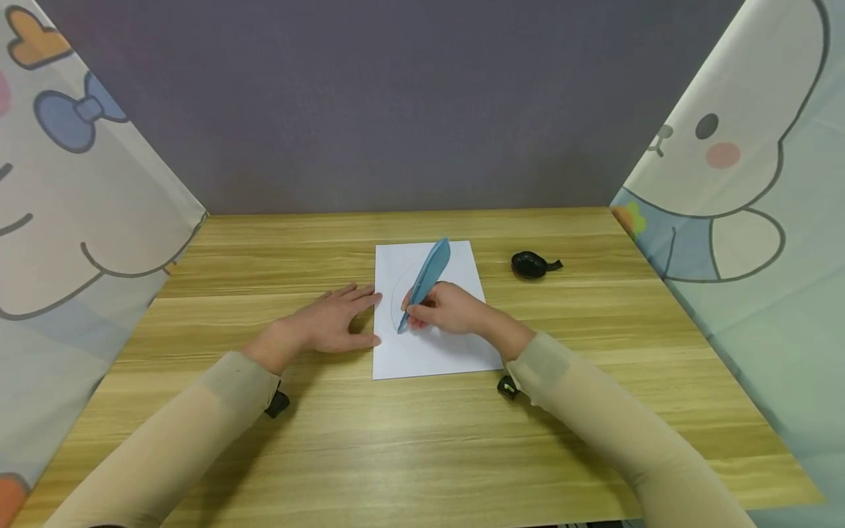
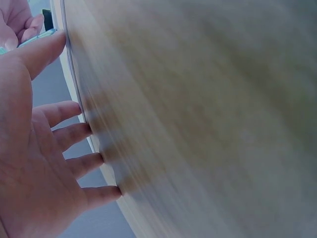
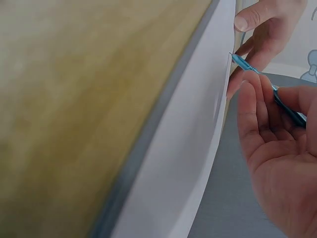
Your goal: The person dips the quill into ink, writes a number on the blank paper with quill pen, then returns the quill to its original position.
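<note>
A sheet of white paper (image 1: 436, 361) lies on the wooden table, bearing a thin curved line (image 1: 392, 297) on its left half. My right hand (image 1: 452, 309) pinches a blue feather-shaped pen (image 1: 430, 273) low on its shaft, the plume leaning up and to the right. In the right wrist view the pen's pointed end (image 3: 241, 63) sticks out past the fingers of my right hand (image 3: 282, 158), close to the paper (image 3: 173, 129). My left hand (image 1: 333, 323) rests with fingers spread, thumb and fingertips at the paper's left edge. The left wrist view shows this left hand (image 2: 39, 158) holding nothing.
Right of the paper sits a small black rounded object (image 1: 529, 265) with a short tail. The wooden table (image 1: 383, 447) ends at a dark grey panel (image 1: 409, 110) behind. Cloths with cartoon prints (image 1: 713, 147) hang along both sides. Black devices (image 1: 277, 403) show beneath both sleeves.
</note>
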A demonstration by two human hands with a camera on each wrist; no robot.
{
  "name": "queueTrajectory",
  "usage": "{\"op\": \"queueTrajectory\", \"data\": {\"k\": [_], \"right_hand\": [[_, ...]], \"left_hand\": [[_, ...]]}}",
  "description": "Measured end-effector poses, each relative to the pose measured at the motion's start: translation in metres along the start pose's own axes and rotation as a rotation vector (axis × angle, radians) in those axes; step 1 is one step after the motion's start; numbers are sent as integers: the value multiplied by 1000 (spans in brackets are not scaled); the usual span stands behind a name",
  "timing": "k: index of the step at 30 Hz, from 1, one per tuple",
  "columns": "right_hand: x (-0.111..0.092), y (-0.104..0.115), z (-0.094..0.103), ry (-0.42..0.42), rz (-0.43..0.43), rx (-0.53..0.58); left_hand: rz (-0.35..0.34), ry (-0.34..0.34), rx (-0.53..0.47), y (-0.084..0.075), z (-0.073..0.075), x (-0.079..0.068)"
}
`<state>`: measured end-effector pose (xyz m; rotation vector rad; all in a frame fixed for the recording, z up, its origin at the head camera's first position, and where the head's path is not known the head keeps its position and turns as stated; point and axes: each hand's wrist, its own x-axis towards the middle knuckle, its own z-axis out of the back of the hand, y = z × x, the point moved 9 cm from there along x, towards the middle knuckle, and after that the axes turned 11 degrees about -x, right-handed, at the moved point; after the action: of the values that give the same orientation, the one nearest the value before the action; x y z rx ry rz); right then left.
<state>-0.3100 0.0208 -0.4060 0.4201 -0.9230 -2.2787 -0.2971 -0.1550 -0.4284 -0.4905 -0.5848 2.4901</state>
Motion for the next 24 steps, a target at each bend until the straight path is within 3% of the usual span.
{"op": "queueTrajectory", "data": {"k": [24], "right_hand": [[-24, -1, -2, 33, 15, 30]], "left_hand": [[10, 1, -6, 0, -1, 0]]}}
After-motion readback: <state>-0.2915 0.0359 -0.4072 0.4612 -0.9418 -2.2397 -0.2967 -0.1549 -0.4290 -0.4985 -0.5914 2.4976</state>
